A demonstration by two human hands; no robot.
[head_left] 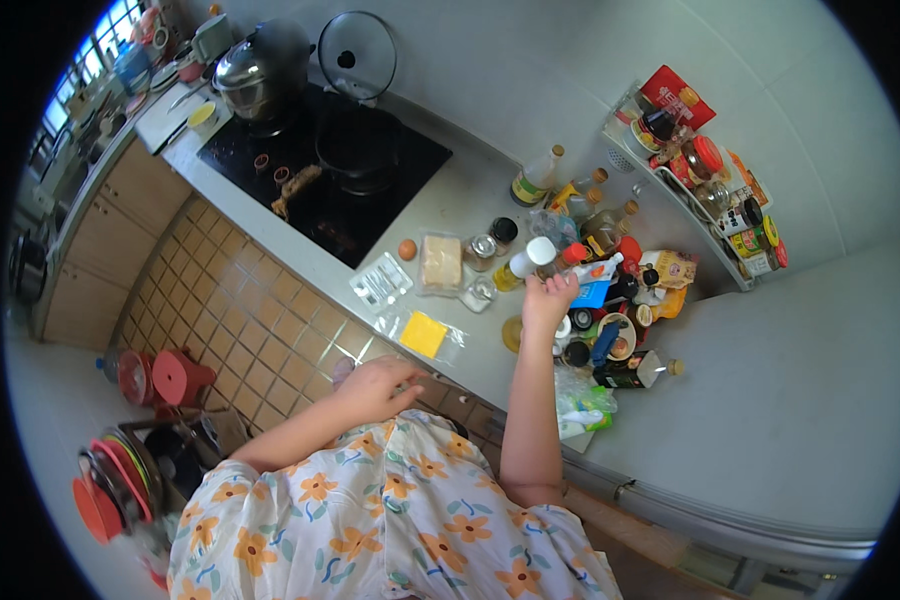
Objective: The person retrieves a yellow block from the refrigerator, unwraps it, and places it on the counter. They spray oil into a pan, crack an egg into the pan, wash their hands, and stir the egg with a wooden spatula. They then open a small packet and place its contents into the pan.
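Note:
My right hand (550, 300) reaches into the cluster of bottles and jars on the counter. Its fingers are at a white squeeze tube (598, 268) and near a white-capped oil bottle (521, 266); whether they grip the tube is not clear. My left hand (384, 388) hangs in front of my body, fingers loosely bent, with nothing in it. Before me on the counter lie a wrapped cheese slice (423, 334), a silver-and-clear packet (381, 281), a brown egg (407, 250) and packaged bread slices (441, 262). Beside the bread stand glass jars (480, 252).
A black frying pan (358, 150) and a steel pot (253, 79) sit on the black cooktop (315, 225). A glass lid (357, 56) leans against the wall. At the right, a wall rack (690, 202) holds jars and packets. Red tubs (184, 377) stand on the tiled floor.

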